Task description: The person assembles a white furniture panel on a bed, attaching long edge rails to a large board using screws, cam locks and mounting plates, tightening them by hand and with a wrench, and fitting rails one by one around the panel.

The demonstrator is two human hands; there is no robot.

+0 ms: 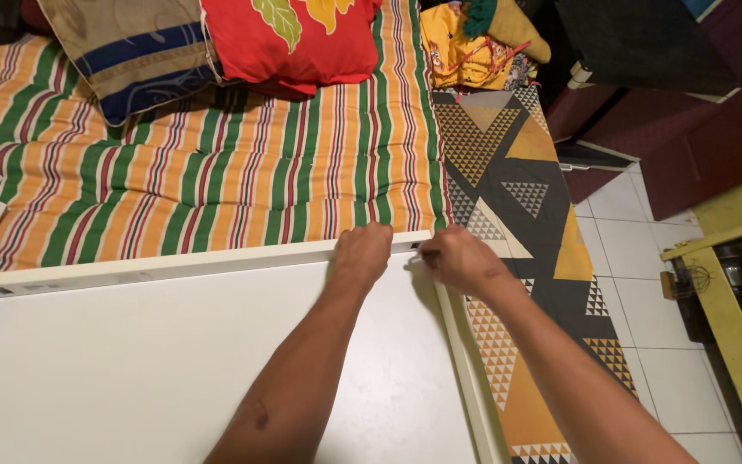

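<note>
This is a home, most likely a bedroom — a striped mattress [216, 172] in green, orange and white lies on the floor with a red pillow [294, 43] and a patterned pillow [130, 51] at its head. Beside it a patterned mat [517, 189] covers white floor tiles [637, 249] — household clutter fills the corner.

The fingertips of the left hand [362, 252] curl over the far rail of the white panel frame [173, 265] and are hidden, so its grip there cannot be read. The right hand [461, 260] covers the frame's far right corner — whether it pinches something small is too blurred to tell. The white panel [130, 369] runs off the near and left edges. Both forearms are cut by the near edge. The red pillow [294, 39] and the patterned pillow [122, 47] are cropped at the far edge — the yellow wooden stand [736, 326] at the right.
</note>
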